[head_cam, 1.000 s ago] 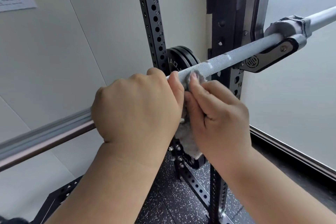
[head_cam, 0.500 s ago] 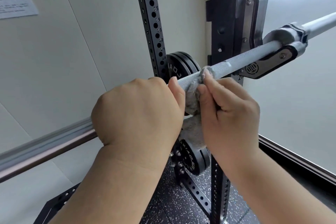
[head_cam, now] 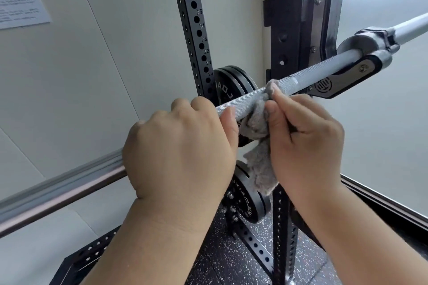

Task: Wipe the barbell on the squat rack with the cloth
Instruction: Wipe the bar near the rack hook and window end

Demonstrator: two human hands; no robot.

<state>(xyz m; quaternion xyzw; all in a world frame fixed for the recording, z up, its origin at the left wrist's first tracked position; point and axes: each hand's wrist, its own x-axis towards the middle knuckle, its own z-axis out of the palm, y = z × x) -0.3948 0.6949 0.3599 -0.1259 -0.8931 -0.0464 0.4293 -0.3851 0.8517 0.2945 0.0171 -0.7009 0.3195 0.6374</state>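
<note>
On barbell (head_cam: 308, 75): left hand (head_cam: 183, 146) gripping, right hand (head_cam: 303, 141) pinching cloth (head_cam: 259, 136).

On my feed, the left hand (head_cam: 180, 146) gripped the barbell (head_cam: 310, 74) overhand, just beside the grey cloth (head_cam: 259, 127), which the right hand (head_cam: 305, 143) pinched against the knurled shaft. The barbell lay in a J-hook (head_cam: 342, 83) on the squat rack (head_cam: 284, 30); black weight plates (head_cam: 231, 81) hung behind.
</note>
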